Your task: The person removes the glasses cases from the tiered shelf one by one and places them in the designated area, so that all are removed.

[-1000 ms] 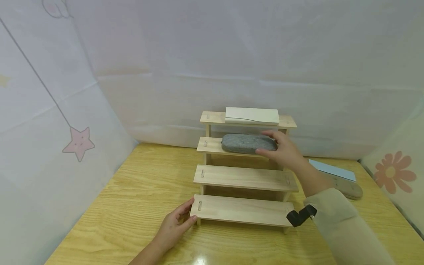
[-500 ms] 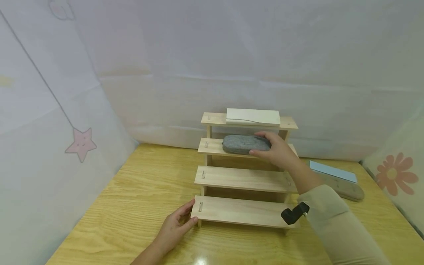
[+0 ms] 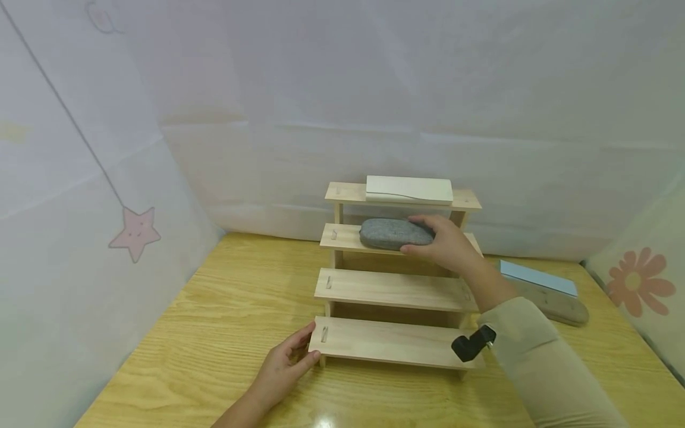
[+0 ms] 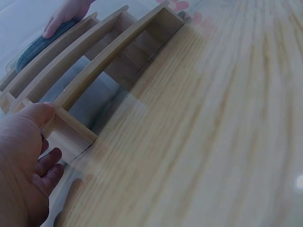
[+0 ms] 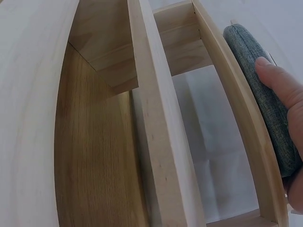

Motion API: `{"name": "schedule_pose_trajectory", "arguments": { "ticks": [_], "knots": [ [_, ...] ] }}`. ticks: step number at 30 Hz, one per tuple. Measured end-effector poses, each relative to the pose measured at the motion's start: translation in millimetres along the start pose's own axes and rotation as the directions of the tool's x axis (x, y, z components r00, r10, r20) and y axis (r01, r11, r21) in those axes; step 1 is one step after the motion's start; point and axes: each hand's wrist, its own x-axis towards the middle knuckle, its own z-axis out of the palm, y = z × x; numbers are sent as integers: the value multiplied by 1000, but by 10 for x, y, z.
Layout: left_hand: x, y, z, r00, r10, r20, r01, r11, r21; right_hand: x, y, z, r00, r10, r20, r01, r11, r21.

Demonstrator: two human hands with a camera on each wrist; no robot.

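Note:
A four-tier wooden step shelf [image 3: 396, 289] stands on the table. On its second tier from the top lies a grey fabric glasses case [image 3: 393, 233], also seen at the edge of a tier in the right wrist view. My right hand [image 3: 446, 244] holds the case's right end, thumb in front and fingers behind, hiding that end. My left hand [image 3: 280, 365] grips the left end of the lowest tier; in the left wrist view its thumb lies on the board's corner, with other fingers curled below.
A white folded case [image 3: 409, 189] lies on the top tier. Right of the shelf, a light blue flat case [image 3: 537, 278] and a brownish glasses case [image 3: 559, 304] lie on the wooden table [image 3: 225, 309], partly behind my right forearm. White patterned cloth surrounds the table.
My right hand has shifted slightly left along the glasses case, covering more of its right end. The case stays on its tier, and my left hand keeps its place.

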Motion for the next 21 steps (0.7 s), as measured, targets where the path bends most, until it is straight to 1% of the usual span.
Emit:
{"name": "schedule_pose_trajectory", "arguments": {
  "ticks": [8, 13, 21],
  "knots": [
    [8, 1, 6, 1000, -10, -3, 10, 1000, -6, 3, 30, 21, 999, -17, -35, 17, 1000, -2],
    [15, -7, 10, 1000, -14, -5, 14, 1000, -4, -11, 28, 26, 999, -8, -44, 8, 1000, 1],
    [27, -18, 12, 1000, 1, -3, -1, 1000, -6, -36, 36, 2, 998, -8, -59, 9, 1000, 22]
  ]
}}
